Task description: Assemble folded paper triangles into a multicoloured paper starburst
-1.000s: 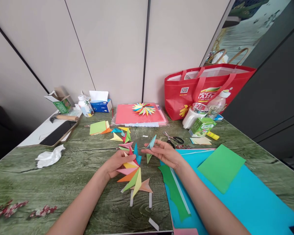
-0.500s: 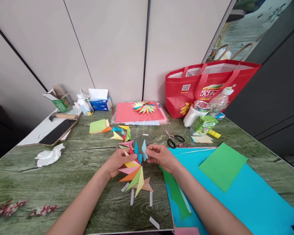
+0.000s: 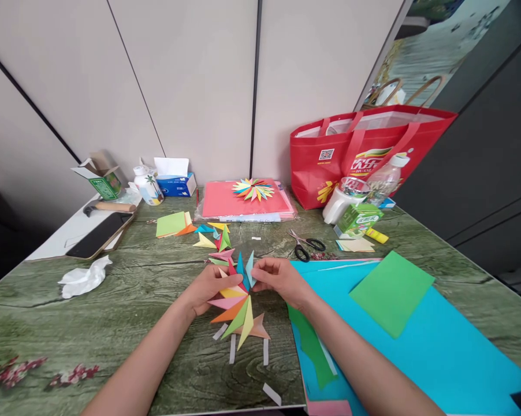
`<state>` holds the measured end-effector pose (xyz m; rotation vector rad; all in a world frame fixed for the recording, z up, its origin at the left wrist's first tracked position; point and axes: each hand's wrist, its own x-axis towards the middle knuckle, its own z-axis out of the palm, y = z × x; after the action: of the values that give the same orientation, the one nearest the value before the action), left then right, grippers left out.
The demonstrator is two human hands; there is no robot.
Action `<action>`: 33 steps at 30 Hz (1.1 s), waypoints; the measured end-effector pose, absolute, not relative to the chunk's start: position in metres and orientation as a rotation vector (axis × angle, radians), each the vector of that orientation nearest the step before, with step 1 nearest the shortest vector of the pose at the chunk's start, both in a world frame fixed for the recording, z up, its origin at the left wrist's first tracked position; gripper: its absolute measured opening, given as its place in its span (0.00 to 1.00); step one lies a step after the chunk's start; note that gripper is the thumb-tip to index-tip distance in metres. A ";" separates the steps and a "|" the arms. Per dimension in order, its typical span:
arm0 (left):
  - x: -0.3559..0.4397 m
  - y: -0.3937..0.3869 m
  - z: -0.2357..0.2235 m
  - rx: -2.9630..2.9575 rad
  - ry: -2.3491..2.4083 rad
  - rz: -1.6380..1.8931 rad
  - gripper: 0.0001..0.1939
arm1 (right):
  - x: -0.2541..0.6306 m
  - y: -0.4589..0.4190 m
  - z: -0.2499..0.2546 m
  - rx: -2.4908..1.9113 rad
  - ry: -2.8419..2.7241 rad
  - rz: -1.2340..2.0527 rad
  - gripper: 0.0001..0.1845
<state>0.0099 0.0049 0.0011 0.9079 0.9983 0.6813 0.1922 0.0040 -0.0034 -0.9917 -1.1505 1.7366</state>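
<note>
A fan of folded paper points (image 3: 237, 309) in pink, yellow, orange, green and blue lies on the green wood-grain table (image 3: 126, 323). My left hand (image 3: 208, 289) grips its left side with curled fingers. My right hand (image 3: 280, 280) pinches a light blue folded piece (image 3: 250, 267) against the fan's top edge, beside a darker blue point. Several loose folded pieces (image 3: 219, 242) lie just behind the fan.
A finished paper star (image 3: 254, 189) rests on a red sheet stack (image 3: 226, 202) at the back. Scissors (image 3: 304, 245), a red bag (image 3: 364, 153), a green sheet (image 3: 390, 289) on blue paper (image 3: 438, 352), a phone (image 3: 96, 234) and crumpled tissue (image 3: 82, 277) surround me. White strips (image 3: 267, 352) lie near the front edge.
My right hand has brought the light blue piece leftward from beside the fan and set it against the fan's top. The left hand has stayed on the fan.
</note>
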 end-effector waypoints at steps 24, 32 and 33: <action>0.010 0.006 0.002 0.898 1.037 0.656 0.12 | 0.195 0.005 -0.005 -1.023 -1.232 1.677 0.17; 0.010 0.005 0.005 0.904 1.010 0.635 0.12 | 0.196 0.006 -0.005 -1.013 -1.206 1.646 0.14; 0.010 0.005 0.006 0.900 1.008 0.637 0.12 | 0.196 0.006 -0.005 -1.009 -1.212 1.651 0.14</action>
<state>0.0103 0.0049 0.0057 0.9002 1.0076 0.6370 0.1964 0.0057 -0.0053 -1.0090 -1.2122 1.6505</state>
